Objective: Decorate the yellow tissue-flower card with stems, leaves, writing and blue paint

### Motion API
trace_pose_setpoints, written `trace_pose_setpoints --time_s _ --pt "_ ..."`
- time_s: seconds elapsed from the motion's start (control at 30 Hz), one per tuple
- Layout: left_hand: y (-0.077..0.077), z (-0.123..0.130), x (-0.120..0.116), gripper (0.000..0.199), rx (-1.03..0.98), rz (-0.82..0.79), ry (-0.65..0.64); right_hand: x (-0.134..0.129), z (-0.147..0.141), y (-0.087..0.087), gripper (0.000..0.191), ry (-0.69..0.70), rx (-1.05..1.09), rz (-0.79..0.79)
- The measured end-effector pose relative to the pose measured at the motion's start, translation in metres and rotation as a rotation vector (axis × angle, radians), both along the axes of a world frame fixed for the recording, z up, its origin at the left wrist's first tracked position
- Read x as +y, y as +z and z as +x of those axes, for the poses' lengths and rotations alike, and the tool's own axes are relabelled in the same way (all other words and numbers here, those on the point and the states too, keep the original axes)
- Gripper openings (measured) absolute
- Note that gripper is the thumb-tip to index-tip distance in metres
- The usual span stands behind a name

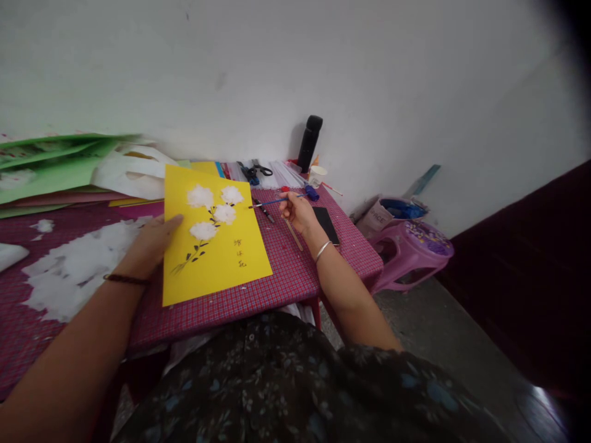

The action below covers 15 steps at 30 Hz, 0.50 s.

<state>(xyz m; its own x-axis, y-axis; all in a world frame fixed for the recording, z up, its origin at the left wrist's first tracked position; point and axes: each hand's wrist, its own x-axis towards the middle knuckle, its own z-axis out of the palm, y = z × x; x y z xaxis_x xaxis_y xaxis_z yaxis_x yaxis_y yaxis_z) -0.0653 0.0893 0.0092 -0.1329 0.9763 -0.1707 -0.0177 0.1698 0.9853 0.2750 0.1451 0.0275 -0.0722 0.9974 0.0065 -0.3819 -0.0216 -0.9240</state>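
Observation:
My left hand (159,242) grips the left edge of a yellow sheet of paper (221,264), thumb on its front, and the sheet is tilted up off the table. White flowers (201,231) with dark stems and leaves show on the sheet, beside a column of small dark characters (239,252). Between the fingers of my right hand (297,212) is a thin blue paintbrush (272,202). Its dark tip points left, close to the sheet's right edge; whether it touches I cannot tell. Below that hand lies a wooden stick (294,234), and a pen (263,210) lies next to the sheet.
White paper pieces (78,264) spread over the checked tablecloth (295,277) at left. Green sheets (60,166) and a white bag (132,175) lie behind. Scissors (255,172), a black bottle (309,144) and a paper cup (316,176) stand or lie at the back. A pink stool (406,252) stands right.

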Motion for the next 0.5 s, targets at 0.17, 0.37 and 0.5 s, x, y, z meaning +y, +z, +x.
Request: trace_pose_setpoints --time_s 0.17,0.37,0.5 --pt "0.0046 0.0030 -0.0009 0.028 0.011 -0.026 0.018 -0.0017 -0.0026 0.0023 0.026 -0.001 -0.020 0.003" --pt "0.0074 0.0061 -0.0022 0.023 0.011 -0.031 0.020 -0.0018 -0.0039 0.0019 0.027 -0.006 -0.054 0.017" --pt "0.0093 0.0083 -0.0054 0.018 0.003 0.001 0.018 -0.0021 -0.0056 0.0010 0.029 -0.016 -0.086 0.028"
